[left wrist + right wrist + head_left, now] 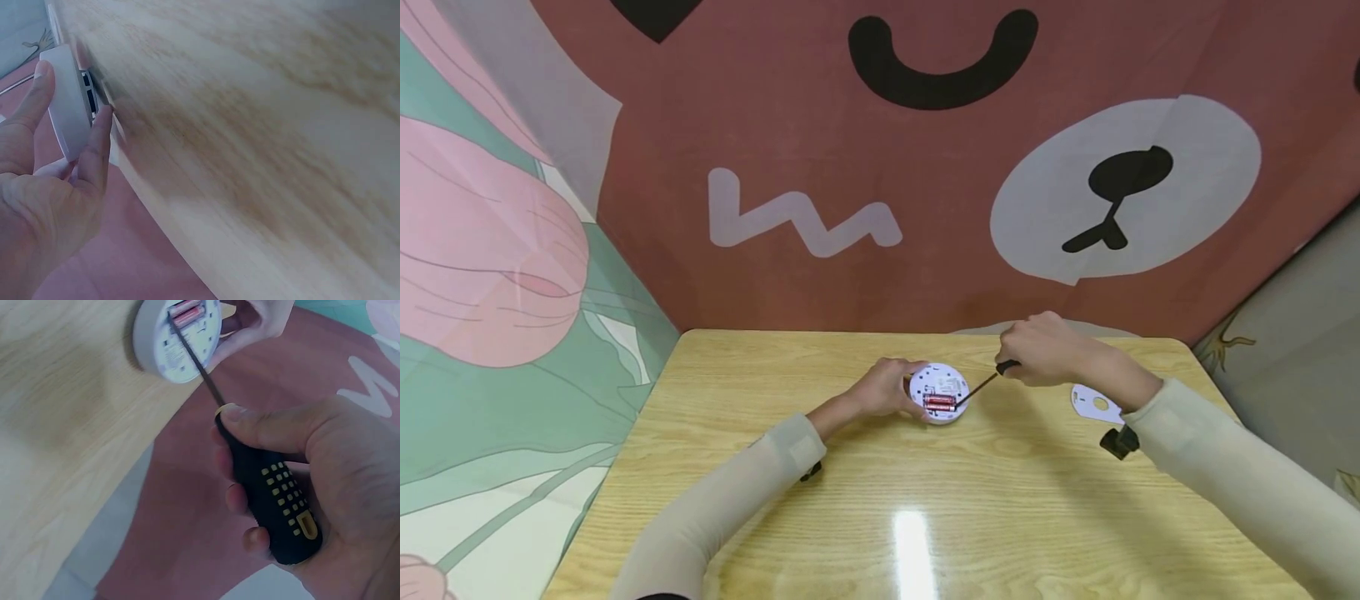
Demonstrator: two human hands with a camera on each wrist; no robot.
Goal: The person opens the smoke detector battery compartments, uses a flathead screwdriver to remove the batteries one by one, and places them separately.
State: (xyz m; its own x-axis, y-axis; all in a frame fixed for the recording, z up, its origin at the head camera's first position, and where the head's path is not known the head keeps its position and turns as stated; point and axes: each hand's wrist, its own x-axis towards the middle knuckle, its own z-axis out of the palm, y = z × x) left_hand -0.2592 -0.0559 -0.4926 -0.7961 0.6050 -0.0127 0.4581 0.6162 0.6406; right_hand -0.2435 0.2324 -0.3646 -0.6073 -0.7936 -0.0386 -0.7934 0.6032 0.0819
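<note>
My left hand grips the edge of a round white battery-powered device between thumb and fingers. Its back, tilted toward me, shows a compartment with red batteries. In the left wrist view the white casing stands on edge close to the tabletop. Curled around a black handle with yellow dots, my right hand holds a screwdriver. The thin shaft slants down to the device, its tip right at one end of the batteries.
A flat white cover with a round hole lies on the wooden table, partly behind my right forearm. A black wrist device sits below the right sleeve. A printed cloth hangs behind the table's far edge.
</note>
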